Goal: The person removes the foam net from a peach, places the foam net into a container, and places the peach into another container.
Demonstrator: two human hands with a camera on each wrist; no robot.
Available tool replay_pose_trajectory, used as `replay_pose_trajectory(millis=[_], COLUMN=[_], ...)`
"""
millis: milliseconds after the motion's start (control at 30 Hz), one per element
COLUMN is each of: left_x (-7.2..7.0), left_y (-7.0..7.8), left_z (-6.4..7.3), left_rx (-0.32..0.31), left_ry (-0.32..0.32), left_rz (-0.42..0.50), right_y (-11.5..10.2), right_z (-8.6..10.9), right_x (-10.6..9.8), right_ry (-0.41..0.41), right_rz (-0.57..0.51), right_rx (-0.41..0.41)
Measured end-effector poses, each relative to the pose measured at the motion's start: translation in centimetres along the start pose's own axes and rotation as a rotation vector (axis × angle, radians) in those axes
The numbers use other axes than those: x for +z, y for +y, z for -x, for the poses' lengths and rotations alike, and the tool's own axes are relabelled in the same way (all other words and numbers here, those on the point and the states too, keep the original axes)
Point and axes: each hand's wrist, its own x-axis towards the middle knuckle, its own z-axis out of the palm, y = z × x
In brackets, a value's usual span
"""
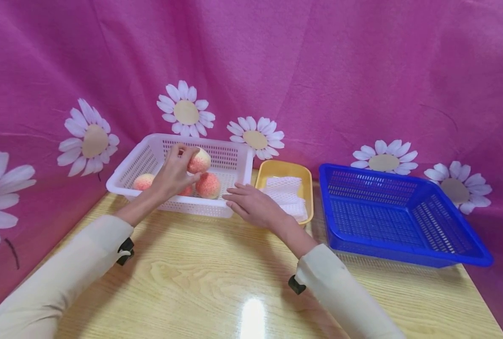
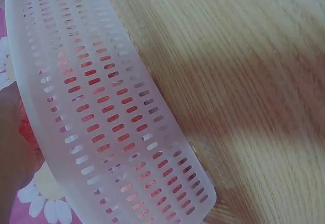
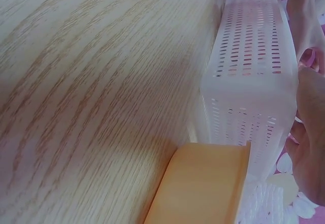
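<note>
My left hand (image 1: 176, 172) grips a pink-and-cream peach (image 1: 199, 161) above the white basket (image 1: 238, 162). More peaches lie inside: one (image 1: 208, 185) just below the held fruit, another (image 1: 143, 181) at the left, and part of a third behind my left hand. In the left wrist view, reddish fruit shows only through the slots of the basket wall (image 2: 56, 127). My right hand (image 1: 255, 205) has its fingers extended over the basket's front right corner; whether they touch the rim I cannot tell. Beneath that hand is a yellow tray (image 1: 310, 197) holding white foam netting (image 1: 283, 188).
A blue slotted basket (image 1: 370, 216) stands on the right of the wooden table (image 1: 200, 273). Behind everything hangs a magenta cloth (image 1: 319, 84) with white daisies. The yellow tray sits between the two baskets.
</note>
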Motion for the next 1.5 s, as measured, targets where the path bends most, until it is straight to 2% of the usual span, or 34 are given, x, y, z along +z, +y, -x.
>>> replay_pose_trajectory(millis=[367,667,1167,1500], left_x=[0.1,0.4,0.7,1.0], left_y=[0.1,-0.5,-1.1,-1.4], left_z=[-0.5,-1.0,-1.7,-2.4], left_rx=[-0.048,-0.090,-0.100,-0.145], left_ry=[-0.063,-0.095,-0.140,-0.216], left_rz=[0.002,-0.020,-0.050,-0.094], right_y=[0.1,0.1,0.0,0.1], right_z=[0.0,-0.2,0.0,0.0], right_x=[0.0,0.1,0.1,0.2], right_ry=[-0.006,-0.007,0.009,0.002], right_rz=[0.038,0.035,0.036,0.037], right_rx=[-0.030,-0.033,-0.039,-0.035])
